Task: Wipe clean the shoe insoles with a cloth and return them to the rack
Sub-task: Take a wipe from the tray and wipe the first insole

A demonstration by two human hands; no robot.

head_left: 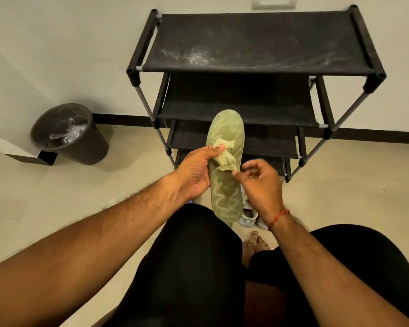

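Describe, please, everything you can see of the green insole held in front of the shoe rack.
The pale olive-green shoe insole is long with rounded ends, with a mesh texture and a lighter wavy line on its near half. It is held lengthwise before the black fabric shoe rack. The left hand grips its left edge, thumb pressing a crumpled pale cloth onto its middle; the right hand pinches the cloth's near corner.

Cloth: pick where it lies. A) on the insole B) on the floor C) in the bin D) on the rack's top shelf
A: the cloth lies crumpled on the insole, under the thumb of the left hand, while the right hand pinches its lower end.
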